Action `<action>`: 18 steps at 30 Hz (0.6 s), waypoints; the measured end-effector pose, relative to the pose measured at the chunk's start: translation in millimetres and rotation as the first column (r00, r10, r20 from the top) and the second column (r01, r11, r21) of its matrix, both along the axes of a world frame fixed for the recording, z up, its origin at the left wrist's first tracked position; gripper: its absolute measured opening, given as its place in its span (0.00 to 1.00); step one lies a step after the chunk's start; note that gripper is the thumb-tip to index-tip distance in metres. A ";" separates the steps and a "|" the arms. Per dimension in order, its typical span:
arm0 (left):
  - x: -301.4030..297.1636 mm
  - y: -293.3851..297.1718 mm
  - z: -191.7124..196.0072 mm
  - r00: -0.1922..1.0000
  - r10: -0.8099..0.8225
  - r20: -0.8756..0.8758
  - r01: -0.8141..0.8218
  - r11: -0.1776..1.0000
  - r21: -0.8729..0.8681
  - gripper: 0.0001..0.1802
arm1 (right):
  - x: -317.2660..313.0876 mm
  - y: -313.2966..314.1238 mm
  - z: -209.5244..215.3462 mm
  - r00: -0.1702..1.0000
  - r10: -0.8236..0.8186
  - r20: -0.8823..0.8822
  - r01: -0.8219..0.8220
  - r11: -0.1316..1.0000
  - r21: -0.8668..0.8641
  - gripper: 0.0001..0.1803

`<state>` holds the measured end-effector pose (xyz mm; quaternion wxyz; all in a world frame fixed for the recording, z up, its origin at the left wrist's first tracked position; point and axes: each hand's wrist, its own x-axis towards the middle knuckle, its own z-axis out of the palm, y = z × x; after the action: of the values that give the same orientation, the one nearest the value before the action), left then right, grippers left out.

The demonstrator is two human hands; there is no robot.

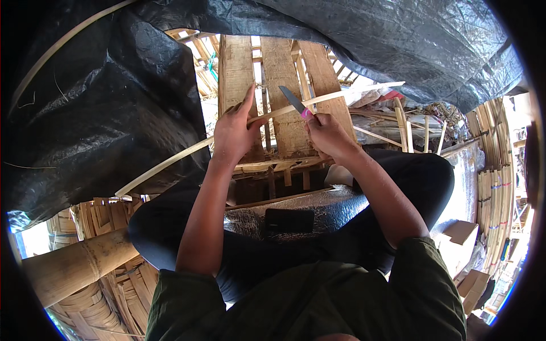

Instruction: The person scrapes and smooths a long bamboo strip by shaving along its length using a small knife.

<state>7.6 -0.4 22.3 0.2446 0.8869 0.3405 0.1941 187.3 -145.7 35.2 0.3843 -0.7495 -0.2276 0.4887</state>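
A long pale bamboo strip (170,164) runs aslant in front of me, its low end to the left and its far end up to the right. My left hand (234,132) is closed on the strip between thumb and curled fingers, with the index finger stretched forward. In my right hand (331,136) is a knife (292,99) with a dark blade and a pink part at its handle. The blade points up and to the left and crosses the strip. Whether its edge touches the strip, I cannot tell.
Wooden planks (278,62) lie beyond my hands. Black plastic sheeting (108,131) hangs at left and overhead. A flat black rectangular object (289,220) rests on silver foil (244,219) between my legs. A thick bamboo pole (79,267) lies lower left; bundled bamboo strips (495,193) stand right.
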 end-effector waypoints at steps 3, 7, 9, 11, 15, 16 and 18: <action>-1.3 7.0 -11.0 0.993 -0.081 0.087 0.069 0.989 0.134 0.36 | 4.7 0.1 -0.5 0.996 -0.004 0.084 0.001 0.999 0.039 0.20; -1.4 6.9 -8.4 0.995 -0.104 -0.010 0.104 0.973 0.207 0.31 | 27.5 1.0 1.2 0.955 -0.034 0.294 0.008 0.996 0.087 0.20; -0.5 7.4 -9.2 0.996 -0.094 -0.001 0.093 0.982 0.165 0.25 | 35.9 -2.8 4.4 0.806 -0.029 0.592 -0.094 0.980 0.176 0.18; -0.6 9.5 -8.2 0.997 -0.078 -0.001 0.077 0.985 0.156 0.23 | 40.0 1.8 -9.9 0.810 -0.033 0.585 -0.108 0.973 0.205 0.18; 2.3 11.6 -8.9 0.998 -0.068 0.003 0.067 0.986 0.153 0.21 | 23.0 9.9 -3.9 0.808 0.138 0.572 -0.181 0.983 0.019 0.17; 2.4 12.3 -9.4 0.998 -0.069 0.000 0.068 0.986 0.151 0.21 | 16.0 12.8 -3.2 0.810 0.139 0.569 -0.181 0.983 0.017 0.17; 2.7 14.2 -9.0 0.997 -0.076 0.016 0.073 0.985 0.155 0.19 | 6.0 17.1 -1.3 0.778 0.125 0.616 -0.190 0.981 0.042 0.17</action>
<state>10.3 13.9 13.4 0.1860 0.9130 0.2884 0.2205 193.3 -128.6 33.9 0.2857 -0.8246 -0.4257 0.2390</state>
